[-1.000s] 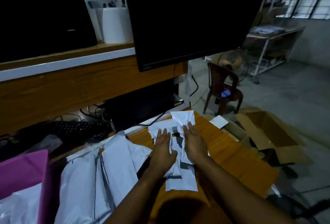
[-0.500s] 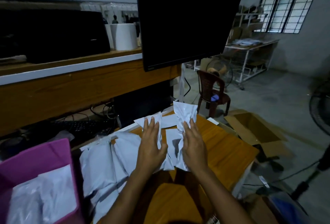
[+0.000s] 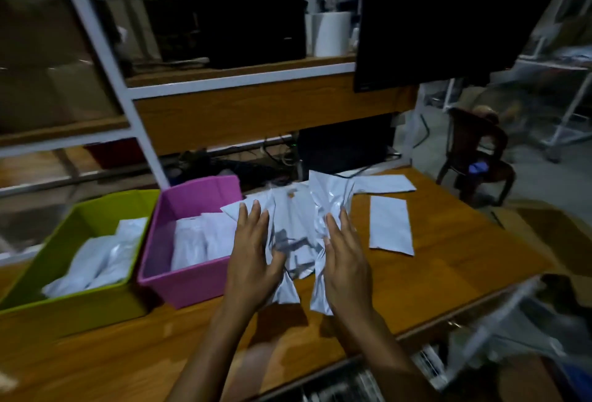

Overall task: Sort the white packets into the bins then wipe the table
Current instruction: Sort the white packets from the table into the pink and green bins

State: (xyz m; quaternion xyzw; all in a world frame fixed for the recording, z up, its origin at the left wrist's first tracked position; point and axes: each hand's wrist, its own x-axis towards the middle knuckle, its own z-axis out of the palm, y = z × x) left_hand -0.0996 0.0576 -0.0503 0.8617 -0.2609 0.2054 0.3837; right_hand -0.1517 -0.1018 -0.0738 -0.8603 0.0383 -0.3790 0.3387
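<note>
The left hand (image 3: 253, 260) and right hand (image 3: 347, 263), fingers straight, press a crumpled bundle of white plastic packets (image 3: 296, 219) between them. Just left of them stands a pink rectangular plastic bin (image 3: 192, 283); a flat white packet (image 3: 389, 225) lies to their right.

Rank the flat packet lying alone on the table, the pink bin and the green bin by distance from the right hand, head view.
1. Flat packet: just right of the right hand.
2. Pink bin: left, past the left hand.
3. Green bin: farthest left.
</note>
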